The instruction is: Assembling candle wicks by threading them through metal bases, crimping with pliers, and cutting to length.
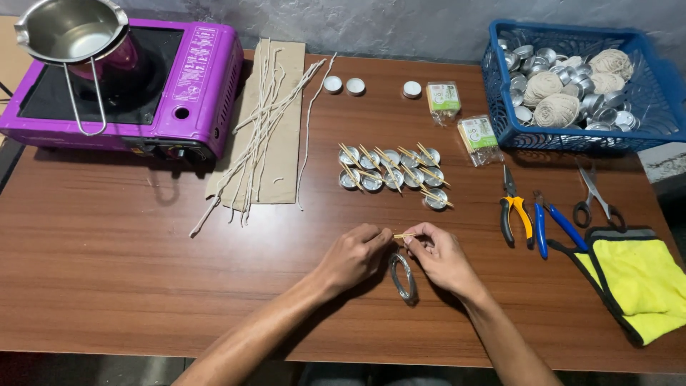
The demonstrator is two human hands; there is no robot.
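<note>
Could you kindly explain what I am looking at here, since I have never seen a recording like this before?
There is no machine: a person wears a camera on the head, looking down at their own two bare hands over a wooden table. The left hand and right hand together pinch small thin sticks above a round metal cup tilted on its edge. Beyond them lie more metal cups with sticks across them, waxed wicks on cardboard, a purple portable stove bearing a steel pot, a blue basket of cups and twine balls, pliers, scissors and a yellow cloth.
</note>
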